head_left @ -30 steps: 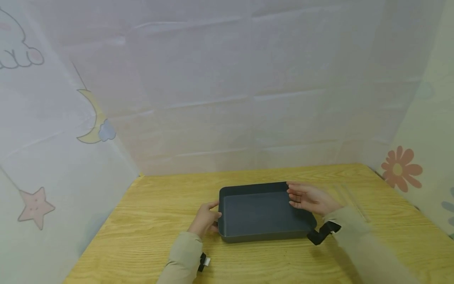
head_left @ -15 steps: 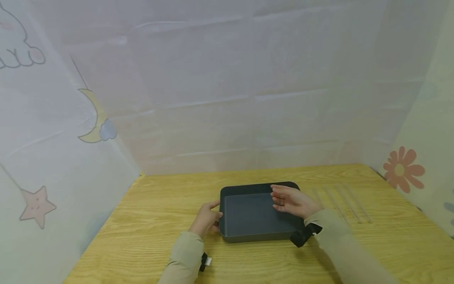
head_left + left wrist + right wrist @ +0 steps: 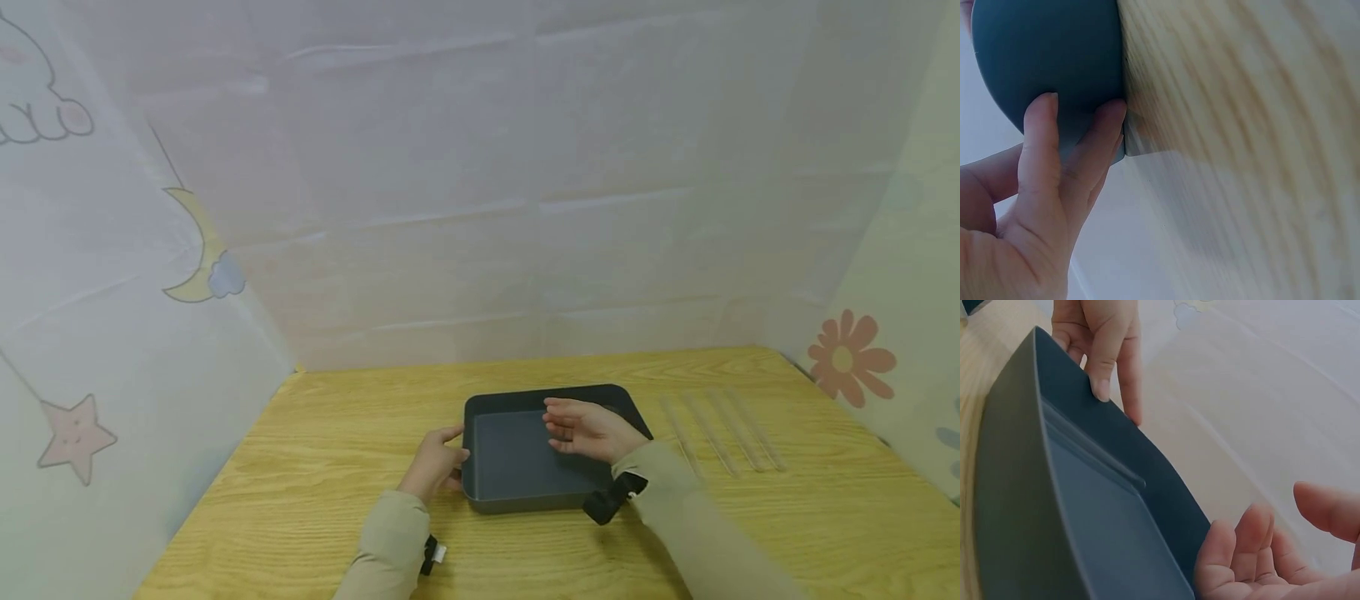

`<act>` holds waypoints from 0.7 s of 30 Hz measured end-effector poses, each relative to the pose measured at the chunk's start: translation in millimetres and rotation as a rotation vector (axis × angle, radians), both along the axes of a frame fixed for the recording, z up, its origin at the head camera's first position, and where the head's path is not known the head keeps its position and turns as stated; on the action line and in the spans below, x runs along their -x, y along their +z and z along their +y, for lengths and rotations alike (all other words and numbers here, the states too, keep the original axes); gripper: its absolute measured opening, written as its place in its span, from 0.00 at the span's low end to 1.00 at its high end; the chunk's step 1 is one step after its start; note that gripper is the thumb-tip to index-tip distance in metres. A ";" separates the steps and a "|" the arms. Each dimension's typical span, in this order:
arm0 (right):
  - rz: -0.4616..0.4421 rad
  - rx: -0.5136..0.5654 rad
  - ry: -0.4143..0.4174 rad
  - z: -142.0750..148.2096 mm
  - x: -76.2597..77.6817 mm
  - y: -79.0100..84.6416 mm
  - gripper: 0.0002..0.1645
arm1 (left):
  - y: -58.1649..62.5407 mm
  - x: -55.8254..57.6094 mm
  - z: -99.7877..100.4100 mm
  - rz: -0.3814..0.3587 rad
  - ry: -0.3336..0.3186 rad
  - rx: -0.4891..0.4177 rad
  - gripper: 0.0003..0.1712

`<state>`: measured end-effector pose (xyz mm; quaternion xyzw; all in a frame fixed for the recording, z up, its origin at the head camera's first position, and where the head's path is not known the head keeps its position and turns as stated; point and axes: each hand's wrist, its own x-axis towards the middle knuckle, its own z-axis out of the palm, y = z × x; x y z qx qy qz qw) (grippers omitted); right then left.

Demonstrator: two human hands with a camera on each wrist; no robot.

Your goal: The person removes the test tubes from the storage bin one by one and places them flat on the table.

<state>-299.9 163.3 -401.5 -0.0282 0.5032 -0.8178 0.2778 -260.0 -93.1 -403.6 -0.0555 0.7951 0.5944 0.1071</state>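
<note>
A dark grey rectangular baking tray [image 3: 506, 454] lies on the wooden table. My left hand [image 3: 433, 462] holds its left end, with the thumb [image 3: 1102, 387] over the rim and the fingers against the outer wall. In the left wrist view, the fingertips [image 3: 1110, 115] lie on that wall close to the tabletop. Above the right half of the tray hovers my right hand [image 3: 588, 431], palm turned toward the left, fingers loosely bent and holding nothing. Part of the tray's right side is hidden behind that hand and its wrist.
Several thin, clear rods [image 3: 716, 433] lie side by side on the table, right of the tray. Wooden tabletop [image 3: 352, 408] extends to the left of it. A pale sheet [image 3: 525, 275] hangs behind, with printed sheets at both sides.
My right hand has moved left over the tray, from its right rim toward the middle. More of the clear rods now show behind the arm. The left hand and tray have stayed put.
</note>
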 end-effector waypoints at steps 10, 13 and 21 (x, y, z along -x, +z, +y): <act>-0.023 -0.061 0.026 -30.0 4.4 -6.6 0.36 | 0.0 -0.5 0.4 -0.006 -0.001 -0.008 0.31; -0.033 -0.097 0.033 -38.1 5.4 -6.9 0.37 | -1.0 -0.4 0.0 -0.001 -0.005 -0.011 0.31; -0.082 -0.182 0.014 -59.8 5.1 -4.4 0.37 | -1.9 0.7 0.9 0.007 -0.001 -0.015 0.31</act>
